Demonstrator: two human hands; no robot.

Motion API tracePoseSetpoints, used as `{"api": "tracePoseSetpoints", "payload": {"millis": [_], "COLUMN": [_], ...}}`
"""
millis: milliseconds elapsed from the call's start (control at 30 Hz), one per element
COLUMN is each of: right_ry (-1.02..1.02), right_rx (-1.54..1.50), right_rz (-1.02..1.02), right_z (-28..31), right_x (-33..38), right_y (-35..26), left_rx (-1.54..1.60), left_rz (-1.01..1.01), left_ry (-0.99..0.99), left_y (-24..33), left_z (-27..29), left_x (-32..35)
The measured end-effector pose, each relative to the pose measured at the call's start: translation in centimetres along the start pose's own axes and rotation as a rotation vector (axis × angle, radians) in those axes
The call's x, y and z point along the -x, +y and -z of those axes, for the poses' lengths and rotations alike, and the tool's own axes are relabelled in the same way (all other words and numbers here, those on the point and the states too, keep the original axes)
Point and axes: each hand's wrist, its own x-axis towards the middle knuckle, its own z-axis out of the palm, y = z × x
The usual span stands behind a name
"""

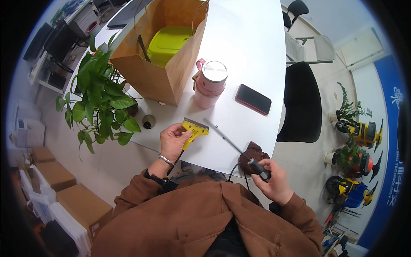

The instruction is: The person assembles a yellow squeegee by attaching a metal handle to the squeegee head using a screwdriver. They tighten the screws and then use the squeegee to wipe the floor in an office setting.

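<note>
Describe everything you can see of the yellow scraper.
The scraper has a wide, flared yellow head, apparently plastic, with a grey, metal-looking blade along its far edge and small dark fastener spots on its face. A yellow neck narrows into a darker handle. The left hand pinches it at the neck, holding it tilted, blade away from the wearer, above the white table. The screwdriver tip appears close to the blade; contact is unclear.

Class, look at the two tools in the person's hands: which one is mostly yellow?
The scraper in the left hand: it is mostly yellow, whereas the long-shafted tool in the right hand is grey and black.
</note>
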Motion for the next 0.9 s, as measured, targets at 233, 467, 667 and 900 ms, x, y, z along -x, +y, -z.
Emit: {"api": "tracePoseSetpoints", "payload": {"millis": [233,467,667,900], "right_ry": [-0.019,-0.004,-0.013,-0.028], "right_rx": [0.070,0.107,0.145,0.164], "right_rz": [0.159,0.192,0.191,0.182], "right_z": [-1.8,-2.7,-2.7,-2.6], "right_x": [-0.7,-1.4,-1.5,-1.1], "right_y": [-0.7,-0.4,-0.6,-0.5], "left_rx": [-0.048,-0.027,-0.042,-0.054], "left_rz": [-0.024,-0.043,-0.069,-0.069], "left_ry": [0.054,0.041,0.043,0.050], "left_y": [0.4,0.9,0.8,0.7], "left_z": [-0.3,-0.4,-0.6,-0.7], "left_x": [0.0,0.3,0.4,0.4]}}
